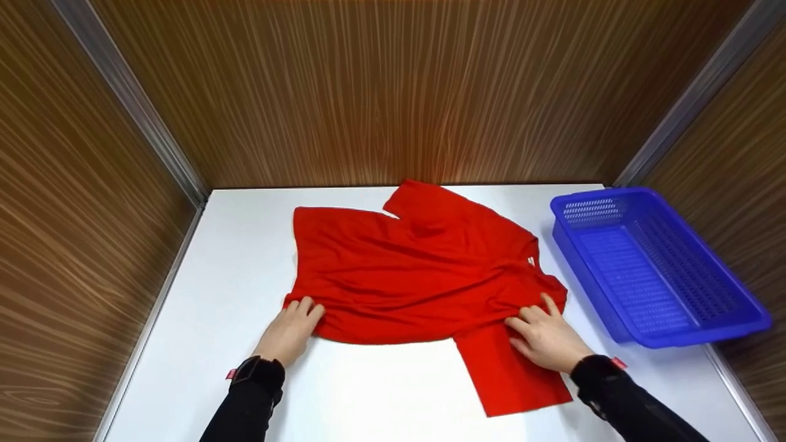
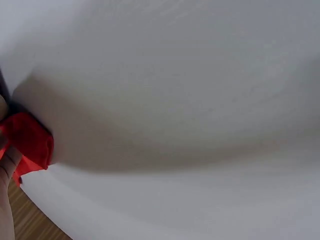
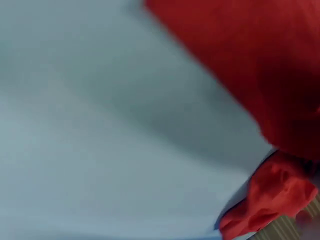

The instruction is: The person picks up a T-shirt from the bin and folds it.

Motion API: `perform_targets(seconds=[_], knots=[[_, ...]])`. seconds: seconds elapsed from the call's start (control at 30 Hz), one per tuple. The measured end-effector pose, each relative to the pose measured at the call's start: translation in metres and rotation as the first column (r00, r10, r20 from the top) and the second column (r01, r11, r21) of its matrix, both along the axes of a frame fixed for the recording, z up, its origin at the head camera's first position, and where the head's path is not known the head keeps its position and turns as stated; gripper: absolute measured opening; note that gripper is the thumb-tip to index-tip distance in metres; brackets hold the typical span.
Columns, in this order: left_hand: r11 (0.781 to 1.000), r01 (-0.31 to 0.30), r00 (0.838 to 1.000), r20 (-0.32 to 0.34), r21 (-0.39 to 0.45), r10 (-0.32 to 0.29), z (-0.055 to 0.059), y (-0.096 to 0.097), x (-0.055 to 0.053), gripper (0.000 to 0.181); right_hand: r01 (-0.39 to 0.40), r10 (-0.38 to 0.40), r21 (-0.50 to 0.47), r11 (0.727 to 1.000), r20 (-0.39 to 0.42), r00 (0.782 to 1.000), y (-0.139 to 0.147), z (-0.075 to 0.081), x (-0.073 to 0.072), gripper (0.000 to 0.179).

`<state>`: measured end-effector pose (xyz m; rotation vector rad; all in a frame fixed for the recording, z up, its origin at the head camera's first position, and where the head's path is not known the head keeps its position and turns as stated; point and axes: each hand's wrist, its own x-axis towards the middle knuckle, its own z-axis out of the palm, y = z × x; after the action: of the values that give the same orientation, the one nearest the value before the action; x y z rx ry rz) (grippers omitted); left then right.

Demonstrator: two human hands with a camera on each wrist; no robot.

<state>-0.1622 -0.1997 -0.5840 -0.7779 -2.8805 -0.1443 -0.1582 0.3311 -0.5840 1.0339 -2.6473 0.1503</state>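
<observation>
A red short-sleeved T-shirt (image 1: pixel 393 270) lies sideways on the white table, its neck to the right and its body wrinkled. At the near hem corner, my left hand (image 1: pixel 291 328) pinches the cloth; the left wrist view shows a bit of red fabric (image 2: pixel 31 140) between thumb and fingers. My right hand (image 1: pixel 545 336) grips the shirt by the near shoulder, with one finger stretched out toward the collar. Below it the near sleeve (image 1: pixel 513 374) spreads flat toward me. In the right wrist view, red cloth (image 3: pixel 260 65) fills the upper right and the fingers are mostly hidden.
A blue plastic basket (image 1: pixel 605 319) with perforated sides stands on the table's right, close to the shirt's collar. Wood-grain panels (image 1: pixel 368 92) wall in the back and both sides of the white table (image 1: pixel 381 393).
</observation>
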Motion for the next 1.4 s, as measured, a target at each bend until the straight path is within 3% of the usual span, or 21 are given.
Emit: perform_targets(seconds=[0.17, 0.3, 0.4, 0.47, 0.53, 0.63, 0.7, 0.77, 0.87, 0.93, 1.1, 1.2, 1.3, 1.4], knots=[[0.997, -0.065, 0.998, -0.023, 0.029, 0.066, 0.0, -0.006, 0.001, 0.028, 0.026, -0.041, 0.079, 0.997, 0.201, 0.979, 0.018, 0.005, 0.015, 0.075], [0.994, -0.093, 0.995, -0.025, 0.055, 0.095, 0.001, -0.01, 0.002, 0.03, 0.043, -0.074, 0.114, 0.992, 0.284, 0.956, 0.027, 0.003, 0.024, 0.089], [0.991, -0.123, 0.992, -0.022, 0.051, 0.124, 0.001, -0.011, 0.002, 0.029, 0.08, -0.099, 0.103, 0.992, 0.204, 0.974, 0.029, 0.001, 0.026, 0.094], [0.988, -0.146, 0.989, -0.028, 0.05, 0.148, 0.001, -0.013, 0.001, 0.027, 0.112, -0.121, 0.101, 0.989, 0.085, 0.989, 0.027, 0.0, 0.024, 0.094], [0.985, -0.158, 0.986, -0.047, 0.07, 0.161, 0.002, -0.014, 0.001, 0.026, 0.14, -0.137, 0.089, 0.986, -0.032, 0.99, 0.024, 0.0, 0.022, 0.089], [0.982, -0.153, 0.984, -0.072, 0.107, 0.161, 0.002, -0.017, -0.001, 0.031, 0.139, -0.124, 0.09, 0.986, -0.15, 0.981, 0.018, 0.001, 0.022, 0.05], [0.981, -0.146, 0.984, -0.079, 0.124, 0.157, 0.002, -0.019, -0.001, 0.034, 0.076, -0.063, 0.078, 0.994, -0.153, 0.986, 0.016, 0.001, 0.024, 0.027], [0.98, -0.148, 0.985, -0.07, 0.131, 0.158, 0.003, -0.02, -0.001, 0.032, 0.009, -0.002, 0.063, 0.998, -0.115, 0.993, 0.017, 0.0, 0.028, 0.017], [0.976, -0.154, 0.985, -0.049, 0.152, 0.164, 0.005, -0.021, -0.001, 0.026, -0.05, 0.05, -0.008, 0.999, 0.0, 0.999, 0.024, 0.0, 0.036, 0.022], [0.967, -0.164, 0.985, -0.021, 0.196, 0.171, 0.007, -0.02, -0.002, 0.023, -0.035, 0.037, -0.044, 0.998, 0.065, 0.997, 0.032, 0.001, 0.041, 0.027], [0.907, -0.224, 0.975, 0.086, 0.357, 0.207, 0.012, -0.019, -0.006, 0.022, -0.019, 0.027, -0.052, 0.998, 0.158, 0.987, 0.053, 0.002, 0.05, 0.052], [0.877, -0.241, 0.971, 0.111, 0.417, 0.214, 0.014, -0.018, -0.006, 0.023, -0.013, 0.017, -0.032, 0.999, 0.136, 0.991, 0.062, 0.0, 0.052, 0.054], [0.859, -0.234, 0.972, 0.109, 0.455, 0.207, 0.016, -0.018, -0.005, 0.023, 0.011, -0.009, -0.03, 0.999, 0.055, 0.998, 0.063, -0.004, 0.05, 0.047], [0.844, -0.24, 0.971, 0.12, 0.479, 0.208, 0.019, -0.017, -0.004, 0.023, 0.049, -0.049, -0.11, 0.993, 0.007, 0.999, 0.056, -0.005, 0.048, 0.036]])
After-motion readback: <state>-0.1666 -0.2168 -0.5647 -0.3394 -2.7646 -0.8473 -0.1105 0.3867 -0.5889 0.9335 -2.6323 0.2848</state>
